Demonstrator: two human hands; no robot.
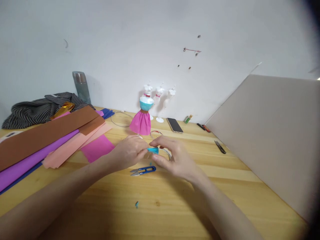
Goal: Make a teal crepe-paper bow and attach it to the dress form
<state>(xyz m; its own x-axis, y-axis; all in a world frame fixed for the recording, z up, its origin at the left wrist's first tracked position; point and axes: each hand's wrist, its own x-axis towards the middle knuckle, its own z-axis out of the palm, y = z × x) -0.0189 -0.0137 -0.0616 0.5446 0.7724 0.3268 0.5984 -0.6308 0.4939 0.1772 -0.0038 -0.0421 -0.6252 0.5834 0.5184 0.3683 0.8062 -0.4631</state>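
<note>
My left hand (131,150) is closed in a pinch on the narrow end of a small gathered piece of turquoise crepe paper (154,150). My right hand (175,156) is around the flared end, its thumb and forefinger apart, one below and one above the paper. Just below my hands lie blue thread snips (143,171), blades pointing left. Behind my hands stands a small white dress form with a turquoise top (146,104), a brown waistband and a pink skirt (141,122). A wire loop (167,153) is partly hidden by my right hand.
Brown, purple and peach paper sheets (47,138) cover the left side beside a striped cloth (32,108) and a bottle (82,87). Further back are white dress forms (171,93) and a phone (174,125). A dark-handled cutter (220,147) lies near the right partition (270,130).
</note>
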